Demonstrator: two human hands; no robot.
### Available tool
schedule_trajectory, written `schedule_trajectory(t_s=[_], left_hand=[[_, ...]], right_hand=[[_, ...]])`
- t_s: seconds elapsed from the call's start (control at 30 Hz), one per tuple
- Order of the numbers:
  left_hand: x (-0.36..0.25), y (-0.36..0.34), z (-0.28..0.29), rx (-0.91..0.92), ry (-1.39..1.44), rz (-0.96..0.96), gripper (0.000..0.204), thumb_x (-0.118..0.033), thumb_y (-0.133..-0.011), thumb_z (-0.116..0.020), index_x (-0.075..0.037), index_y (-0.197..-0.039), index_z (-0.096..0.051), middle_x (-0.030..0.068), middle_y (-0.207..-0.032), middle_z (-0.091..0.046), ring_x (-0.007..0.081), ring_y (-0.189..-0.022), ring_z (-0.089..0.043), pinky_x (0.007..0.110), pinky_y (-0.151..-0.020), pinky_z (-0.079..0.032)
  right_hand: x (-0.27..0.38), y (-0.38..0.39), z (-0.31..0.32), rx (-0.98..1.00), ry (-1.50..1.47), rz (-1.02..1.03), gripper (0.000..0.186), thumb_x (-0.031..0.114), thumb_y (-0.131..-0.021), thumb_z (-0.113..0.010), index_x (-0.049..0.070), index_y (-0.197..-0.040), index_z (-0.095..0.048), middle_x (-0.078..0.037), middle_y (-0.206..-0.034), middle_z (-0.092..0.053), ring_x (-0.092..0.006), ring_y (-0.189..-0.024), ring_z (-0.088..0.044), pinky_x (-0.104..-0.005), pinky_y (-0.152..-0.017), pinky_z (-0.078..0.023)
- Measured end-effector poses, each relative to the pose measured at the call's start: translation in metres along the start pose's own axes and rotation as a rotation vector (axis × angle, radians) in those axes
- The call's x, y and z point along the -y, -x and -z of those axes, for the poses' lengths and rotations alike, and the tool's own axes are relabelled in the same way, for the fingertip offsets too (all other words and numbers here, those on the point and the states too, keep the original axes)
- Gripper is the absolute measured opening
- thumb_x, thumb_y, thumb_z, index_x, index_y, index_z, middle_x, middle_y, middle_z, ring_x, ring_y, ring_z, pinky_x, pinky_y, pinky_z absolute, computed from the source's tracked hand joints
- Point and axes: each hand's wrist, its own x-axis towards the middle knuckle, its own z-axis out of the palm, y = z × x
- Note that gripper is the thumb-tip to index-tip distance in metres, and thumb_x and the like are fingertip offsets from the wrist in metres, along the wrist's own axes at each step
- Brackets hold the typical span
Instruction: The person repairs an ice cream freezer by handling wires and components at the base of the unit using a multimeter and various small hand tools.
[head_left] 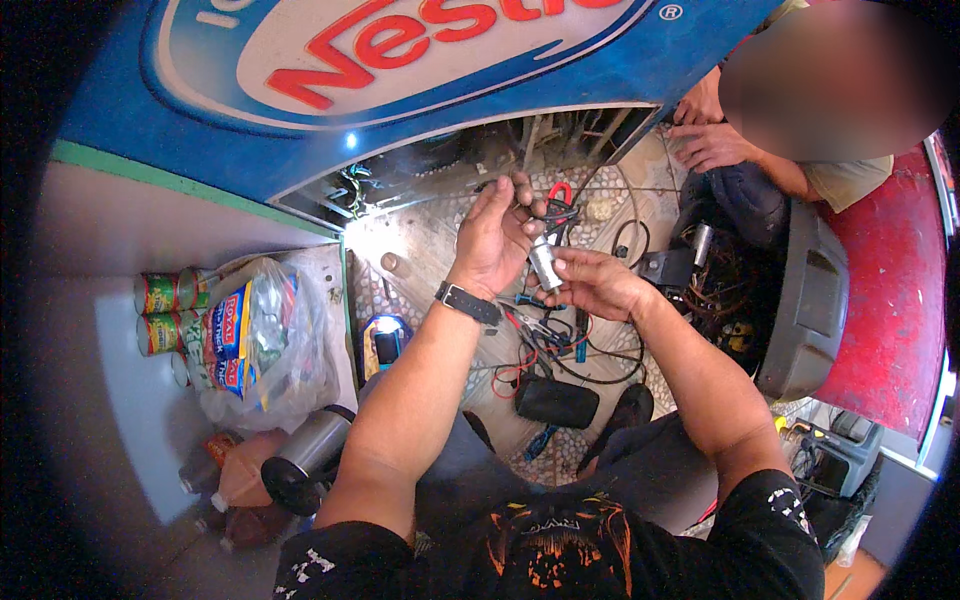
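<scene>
My left hand, with a dark wristwatch, has its fingers curled at the upper end of a small silver metal cylinder; the fingertips look grimy. My right hand pinches the cylinder's lower part between thumb and fingers. Just behind them on the tiled floor lies a red-and-black clamp-shaped tool. Below the hands are tangled red and black leads, pliers and a black pouch. Beyond is an open, dark compartment at the base of a blue cabinet, with a bright light at its left.
A co-worker's hands are at upper right, beside a bin of wires and parts. At left are cans, a plastic bag, bottles and a steel vessel. A toolbox stands at lower right.
</scene>
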Motion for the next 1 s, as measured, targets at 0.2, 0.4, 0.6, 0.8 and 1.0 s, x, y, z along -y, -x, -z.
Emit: schedule_trajectory(t_s=[0.2,0.4,0.6,0.8,1.0], left_hand=[[-0.009,-0.004,0.002,-0.022,-0.133,-0.099,0.027,-0.033,-0.100,-0.060,-0.010,-0.115,-0.061,-0.0022,-0.088,-0.059,0.0152,-0.084,-0.061,0.025,-0.065,-0.045],[-0.021,0.004,0.000,-0.113,-0.367,-0.083,0.033,-0.035,-0.100,-0.059,-0.006,-0.116,-0.062,-0.0004,-0.083,-0.061,0.0169,-0.080,-0.063,0.028,-0.063,-0.046],[-0.029,0.008,0.009,-0.199,-0.397,-0.007,0.032,-0.037,-0.102,-0.055,-0.006,-0.106,-0.063,-0.0009,-0.078,-0.056,0.0189,-0.079,-0.063,0.031,-0.068,-0.048],[-0.038,0.009,0.019,-0.225,-0.415,-0.037,0.030,-0.036,-0.102,-0.056,-0.007,-0.105,-0.063,-0.0011,-0.077,-0.054,0.0182,-0.079,-0.060,0.031,-0.070,-0.050],[-0.042,0.004,0.028,-0.281,-0.332,-0.043,0.029,-0.036,-0.101,-0.057,-0.007,-0.106,-0.064,-0.0001,-0.078,-0.055,0.0182,-0.079,-0.060,0.031,-0.069,-0.050]], right_hand=[[-0.001,-0.004,0.005,-0.065,0.176,-0.008,0.050,0.023,-0.102,-0.056,0.000,-0.143,-0.042,-0.016,-0.126,-0.063,-0.0239,-0.111,-0.063,-0.0372,-0.093,-0.052],[-0.035,-0.024,0.026,-0.296,0.538,-0.117,0.062,0.036,-0.104,-0.051,0.000,-0.150,-0.034,-0.012,-0.132,-0.059,-0.0180,-0.112,-0.061,-0.0313,-0.088,-0.052],[-0.068,-0.051,0.018,-0.426,1.331,0.134,0.064,0.049,-0.104,-0.043,-0.008,-0.133,-0.048,-0.027,-0.126,-0.060,-0.0426,-0.111,-0.060,-0.0461,-0.096,-0.046],[-0.076,-0.065,0.007,-0.349,1.356,0.062,0.062,0.051,-0.102,-0.044,-0.007,-0.121,-0.052,-0.031,-0.106,-0.062,-0.0438,-0.104,-0.061,-0.0472,-0.090,-0.046],[-0.078,-0.064,-0.005,-0.340,1.340,0.116,0.061,0.053,-0.099,-0.052,-0.005,-0.114,-0.055,-0.031,-0.100,-0.063,-0.0443,-0.098,-0.063,-0.0484,-0.085,-0.047]])
